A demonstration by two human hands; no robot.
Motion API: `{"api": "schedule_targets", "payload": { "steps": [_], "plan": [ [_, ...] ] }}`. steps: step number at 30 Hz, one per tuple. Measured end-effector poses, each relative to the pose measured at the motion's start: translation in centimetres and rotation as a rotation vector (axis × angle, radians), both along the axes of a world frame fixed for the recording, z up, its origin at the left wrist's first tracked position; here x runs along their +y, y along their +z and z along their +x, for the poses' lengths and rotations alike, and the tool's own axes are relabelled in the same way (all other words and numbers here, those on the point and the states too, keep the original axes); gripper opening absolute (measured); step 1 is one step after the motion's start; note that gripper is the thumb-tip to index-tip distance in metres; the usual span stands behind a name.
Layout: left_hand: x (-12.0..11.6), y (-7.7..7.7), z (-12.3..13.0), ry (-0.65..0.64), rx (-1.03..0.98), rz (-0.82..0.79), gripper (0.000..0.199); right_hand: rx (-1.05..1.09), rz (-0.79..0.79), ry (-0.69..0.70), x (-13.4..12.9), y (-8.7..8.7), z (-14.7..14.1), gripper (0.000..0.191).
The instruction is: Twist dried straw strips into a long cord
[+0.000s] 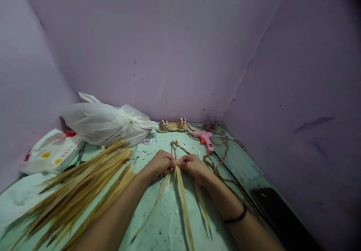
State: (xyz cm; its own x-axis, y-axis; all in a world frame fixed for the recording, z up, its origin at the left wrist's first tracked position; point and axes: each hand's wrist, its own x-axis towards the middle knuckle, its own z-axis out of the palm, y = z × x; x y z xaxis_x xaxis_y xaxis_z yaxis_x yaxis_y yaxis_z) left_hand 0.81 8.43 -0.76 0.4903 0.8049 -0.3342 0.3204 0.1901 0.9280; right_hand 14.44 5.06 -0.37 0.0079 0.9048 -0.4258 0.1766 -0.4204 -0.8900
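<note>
Both hands meet at the middle of the green table (166,221), at the lower end of a short braided cord (175,149). My left hand (161,163) is closed in a pinch on dry leaf strips, one of which (158,196) trails down to the left. Almost touching it, my right hand (193,165) also pinches strips; a narrow one (203,209) hangs below it. A longer pale strip (183,206) runs from between the hands toward the front. The exact grip of the fingertips is too small to tell.
At left lie a pile of dry leaves (84,187), a white plastic bag (107,121) and a white package (58,149). A woven piece with red-and-white beads (173,126) rests by the wall. Right are a pink glue gun (207,140), loose cord (214,168) and a dark flat object (282,213).
</note>
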Motion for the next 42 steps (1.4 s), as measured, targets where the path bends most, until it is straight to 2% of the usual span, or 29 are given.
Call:
{"api": "schedule_targets", "payload": {
  "steps": [3, 5, 7, 10, 13, 18, 21, 26, 29, 32, 35, 39, 42],
  "plan": [
    [0.1, 0.5, -0.5, -0.117, -0.006, 0.024, 0.014, -0.018, 0.058, -0.024, -0.1, 0.0, 0.0, 0.012],
    [0.2, 0.8, -0.7, -0.138, 0.023, 0.075, 0.018, -0.022, 0.068, -0.042, -0.1, -0.1, -0.1, 0.01],
    [0.2, 0.9, -0.8, -0.121, 0.07, 0.117, 0.019, -0.027, 0.069, -0.059, -0.1, -0.2, -0.2, 0.01],
    [0.3, 0.7, -0.6, -0.061, 0.089, 0.128, 0.011, -0.013, 0.052, -0.071, -0.1, -0.5, -0.2, 0.015],
    [0.4, 0.4, -0.4, 0.033, 0.092, 0.119, 0.005, 0.047, 0.022, -0.021, 0.0, -0.5, 0.0, 0.021],
    [0.4, 0.4, -0.4, 0.061, 0.044, 0.027, 0.01, 0.233, -0.04, 0.044, 0.1, -0.4, 0.3, 0.012],
    [0.3, 0.3, -0.5, 0.066, 0.018, -0.037, 0.013, 0.205, -0.054, 0.029, 0.1, -0.4, 0.3, 0.009],
    [0.4, 0.1, -0.5, 0.072, -0.018, -0.153, 0.019, 0.067, 0.002, -0.006, 0.2, -0.7, -0.2, 0.006],
    [0.2, 0.2, -0.3, 0.1, -0.013, -0.157, 0.018, 0.058, 0.085, -0.059, 0.2, -0.9, -0.4, 0.006],
    [0.1, 0.3, -0.2, 0.139, 0.017, -0.13, 0.013, 0.031, 0.177, -0.027, 0.3, -1.1, -0.4, 0.002],
    [0.2, 0.4, -0.3, 0.119, 0.042, -0.094, 0.011, -0.032, 0.106, 0.029, 0.4, -1.0, 0.0, 0.01],
    [0.4, 0.9, -0.3, 0.071, 0.084, 0.013, 0.012, 0.073, -0.065, 0.065, 0.8, -0.9, 0.4, 0.025],
    [0.5, 1.3, -0.1, 0.075, 0.138, 0.041, 0.007, 0.048, -0.059, 0.043, 1.0, -0.9, 0.3, 0.029]
  ]
}}
